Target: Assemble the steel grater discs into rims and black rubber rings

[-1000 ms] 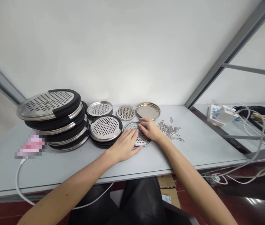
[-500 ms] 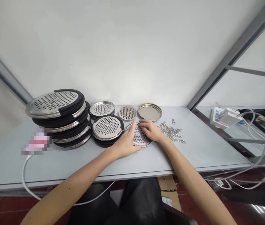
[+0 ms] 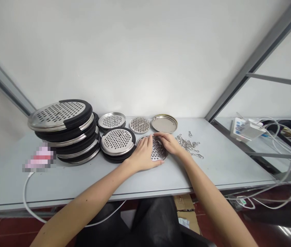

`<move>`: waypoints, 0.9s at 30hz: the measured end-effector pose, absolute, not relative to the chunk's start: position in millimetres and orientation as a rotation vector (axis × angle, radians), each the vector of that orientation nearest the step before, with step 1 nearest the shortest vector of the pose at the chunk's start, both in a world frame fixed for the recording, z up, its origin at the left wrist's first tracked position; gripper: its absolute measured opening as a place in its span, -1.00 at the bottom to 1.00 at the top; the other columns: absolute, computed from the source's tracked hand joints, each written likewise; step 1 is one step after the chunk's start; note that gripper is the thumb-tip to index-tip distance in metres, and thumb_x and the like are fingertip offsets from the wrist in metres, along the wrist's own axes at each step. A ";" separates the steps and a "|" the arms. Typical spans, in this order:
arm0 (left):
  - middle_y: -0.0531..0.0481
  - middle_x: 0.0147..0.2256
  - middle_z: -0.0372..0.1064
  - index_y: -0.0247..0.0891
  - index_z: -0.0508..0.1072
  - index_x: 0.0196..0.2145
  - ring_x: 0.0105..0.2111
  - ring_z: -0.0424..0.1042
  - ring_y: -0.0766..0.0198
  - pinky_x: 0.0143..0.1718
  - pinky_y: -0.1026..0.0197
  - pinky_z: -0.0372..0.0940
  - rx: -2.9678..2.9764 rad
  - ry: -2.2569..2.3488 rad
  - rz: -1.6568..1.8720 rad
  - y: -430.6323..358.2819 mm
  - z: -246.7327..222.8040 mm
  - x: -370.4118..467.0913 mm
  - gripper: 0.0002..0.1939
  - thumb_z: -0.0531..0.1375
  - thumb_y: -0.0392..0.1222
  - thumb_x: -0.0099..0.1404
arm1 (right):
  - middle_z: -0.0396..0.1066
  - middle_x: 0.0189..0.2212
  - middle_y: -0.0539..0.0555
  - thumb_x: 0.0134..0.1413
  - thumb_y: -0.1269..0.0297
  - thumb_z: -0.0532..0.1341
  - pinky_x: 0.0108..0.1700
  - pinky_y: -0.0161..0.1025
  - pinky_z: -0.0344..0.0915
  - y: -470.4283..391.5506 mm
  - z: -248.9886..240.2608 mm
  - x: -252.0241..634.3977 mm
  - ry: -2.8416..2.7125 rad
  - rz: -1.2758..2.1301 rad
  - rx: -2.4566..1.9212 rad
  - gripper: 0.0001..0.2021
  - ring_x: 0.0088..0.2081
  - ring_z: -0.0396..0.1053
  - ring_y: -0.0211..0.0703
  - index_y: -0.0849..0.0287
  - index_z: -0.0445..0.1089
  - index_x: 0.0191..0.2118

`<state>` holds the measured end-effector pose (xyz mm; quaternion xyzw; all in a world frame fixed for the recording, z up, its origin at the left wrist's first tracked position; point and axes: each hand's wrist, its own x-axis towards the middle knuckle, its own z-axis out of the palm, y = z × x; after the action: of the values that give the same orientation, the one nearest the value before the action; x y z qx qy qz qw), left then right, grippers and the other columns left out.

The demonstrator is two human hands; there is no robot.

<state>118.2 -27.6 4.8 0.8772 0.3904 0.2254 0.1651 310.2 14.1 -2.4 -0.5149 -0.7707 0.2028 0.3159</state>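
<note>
A round metal disc with grating holes (image 3: 157, 151) lies flat in a rimmed ring near the table's front. My left hand (image 3: 143, 155) lies over its left side, fingers stretched forward and thumb apart along the near rim. My right hand (image 3: 169, 142) rests at the far right rim, its fingers bent over the edge and the fingertips partly hidden. Just right of it is a loose heap of small metal clips (image 3: 190, 145). A shallow round metal tray (image 3: 164, 124) and another perforated disc (image 3: 139, 125) lie behind the hands.
Black-rimmed graters form a tall stack (image 3: 61, 115) at the left. Shorter stacks (image 3: 116, 140) stand beside my left hand and behind (image 3: 112, 120). A pink blurred item (image 3: 39, 157) with a white cable lies front left. A power strip (image 3: 238, 128) and cables are at the right.
My left hand has turned and flattened over the disc's left side, its fingers now lower. My right hand has shifted slightly right along the rim.
</note>
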 end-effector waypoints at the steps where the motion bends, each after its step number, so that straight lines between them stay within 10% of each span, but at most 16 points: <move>1: -0.56 0.20 0.05 -0.52 -0.05 0.26 0.24 0.05 -0.34 0.21 -0.30 0.04 2.499 1.127 0.649 -27.7 5.4 119.5 0.05 0.34 0.15 0.05 | 0.51 -0.01 0.15 0.24 0.36 -0.02 0.18 -0.07 0.25 14.1 -1.6 310.6 -2.000 0.569 -1.360 -0.63 0.05 0.43 -0.05 0.19 0.46 0.00; 9: -0.41 0.07 0.21 -0.41 0.17 0.12 0.13 0.20 -0.25 0.15 -0.24 0.12 2.529 1.150 0.640 -30.1 6.6 119.8 -0.17 0.31 0.18 0.08 | 0.52 -0.02 0.19 0.35 0.04 -0.09 0.19 -0.05 0.22 12.7 3.2 313.1 -1.853 0.788 -1.405 -0.52 0.05 0.43 -0.02 0.22 0.41 0.06; 27: -0.38 0.20 0.05 -0.33 0.16 0.19 0.27 0.00 -0.22 0.25 -0.19 0.01 2.479 1.268 0.593 -30.9 2.6 122.4 -0.28 0.25 0.08 0.19 | 0.60 -0.28 0.08 0.31 0.11 -0.02 -0.13 -0.22 0.31 7.6 11.1 315.4 -1.928 0.545 -1.473 -0.59 -0.26 0.49 -0.07 0.18 0.53 -0.22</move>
<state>122.4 -30.9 2.6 0.8612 0.4407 0.2061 0.1469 315.4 7.6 11.1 -0.5609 -0.7341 0.2076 0.3216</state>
